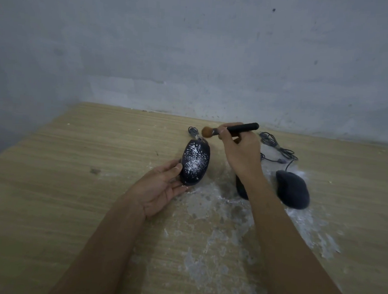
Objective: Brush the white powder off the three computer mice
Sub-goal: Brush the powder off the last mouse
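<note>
A dark mouse (195, 162) speckled with white powder is tilted up off the table, held at its near left side by my left hand (161, 188). My right hand (240, 147) grips a black-handled brush (232, 129); its brown bristle head hovers just above the far end of that mouse. A second dark mouse (241, 189) lies mostly hidden behind my right forearm. A third dark mouse (292, 189) rests on the table to the right and looks free of powder.
White powder (218, 215) is smeared over the wooden table (74, 185) around and in front of the mice. Tangled grey cables (276, 146) lie behind the right mice. A grey wall (193, 57) closes the table's far edge.
</note>
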`<state>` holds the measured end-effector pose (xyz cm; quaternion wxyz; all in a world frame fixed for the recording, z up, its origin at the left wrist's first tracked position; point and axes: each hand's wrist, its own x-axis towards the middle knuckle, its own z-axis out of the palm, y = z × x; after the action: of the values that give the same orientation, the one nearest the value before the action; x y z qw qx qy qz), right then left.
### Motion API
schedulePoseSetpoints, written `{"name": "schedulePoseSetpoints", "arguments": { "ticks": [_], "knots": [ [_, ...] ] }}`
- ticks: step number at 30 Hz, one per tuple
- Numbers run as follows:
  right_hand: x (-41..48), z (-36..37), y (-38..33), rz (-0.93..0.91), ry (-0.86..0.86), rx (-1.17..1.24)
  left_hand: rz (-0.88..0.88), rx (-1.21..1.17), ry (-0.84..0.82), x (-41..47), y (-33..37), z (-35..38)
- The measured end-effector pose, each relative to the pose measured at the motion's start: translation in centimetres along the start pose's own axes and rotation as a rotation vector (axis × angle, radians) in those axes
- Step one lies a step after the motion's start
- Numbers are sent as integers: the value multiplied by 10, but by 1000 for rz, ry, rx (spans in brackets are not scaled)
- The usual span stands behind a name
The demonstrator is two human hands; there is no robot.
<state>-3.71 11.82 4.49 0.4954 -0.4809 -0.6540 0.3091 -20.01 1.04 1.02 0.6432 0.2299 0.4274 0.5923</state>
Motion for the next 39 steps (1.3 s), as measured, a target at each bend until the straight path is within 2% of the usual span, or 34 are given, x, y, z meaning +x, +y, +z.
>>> {"name": "schedulePoseSetpoints", "arguments": {
  "ticks": [3,8,11,16,20,24,29,34,39],
  "knots": [
    [-1,-4,-2,-15,-145,-24,6,3,-3,-2,0,2],
    [0,-13,-2,0,3,6,6,-11,9,-4,1,5],
    [-2,-14,-6,-53,-113,-50,13,-14,19,-3,2,5],
    [-3,-16,-8,-18,-58,-20,25,-14,38,-4,2,7],
    [-5,-20,-8,-52,-180,-43,35,-9,53,-4,2,7],
    [-5,-20,-10,-46,-95,18,38,-24,58,-4,1,7],
    [-8,-17,-10,-91,-220,-28,43,-24,63,-4,2,6],
    [-6,-18,-10,-63,-132,21,43,-21,48,-3,2,5],
    [-8,-18,-9,-89,-219,-17,48,-17,39,-3,1,4]
  ]
}}
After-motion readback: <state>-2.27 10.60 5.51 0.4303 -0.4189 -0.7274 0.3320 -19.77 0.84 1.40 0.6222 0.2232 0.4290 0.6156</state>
